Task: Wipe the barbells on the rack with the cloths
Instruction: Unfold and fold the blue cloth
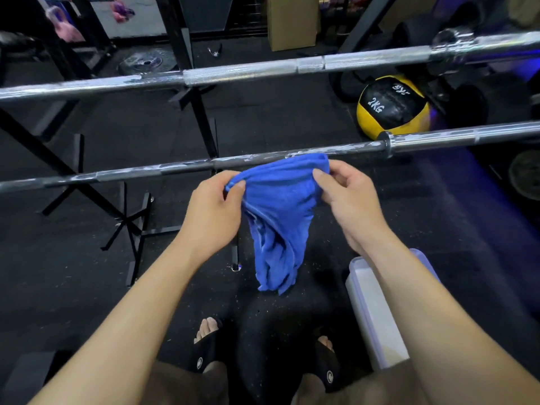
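Dark speckled rubber floor [87, 258] fills the gym scene, with a black steel rack [201, 112] rising from it and two barbells laid across the view from side to side. Both of the person's hands pinch the top edge of a blue cloth [277, 206]: the left hand [213, 206] holds one corner between thumb and forefinger, the right hand [347, 197] grips the other bunched corner with curled fingers, and the rest of the cloth hangs loose between the forearms. The near barbell [175, 168] runs left to right just beyond the hands, climbing slightly toward the right, and its shaft is flecked with white residue (chalk, perhaps, though the view is too soft to be sure). The cloth's upper fold sits right at that bar, touching it or very nearly so; the frame does not settle which. The far barbell [248, 72] lies parallel, higher in the view and well apart from the hands. The right hand looks a little closer to the near bar than the left. So the coming move likely means carrying the cloth forward over the near shaft, then rubbing sideways along its long axis. A yellow and black medicine ball [391, 108] marked 2KG rests on the floor beyond the bar, and a white lidded container [377, 317] stands by the person's right leg.
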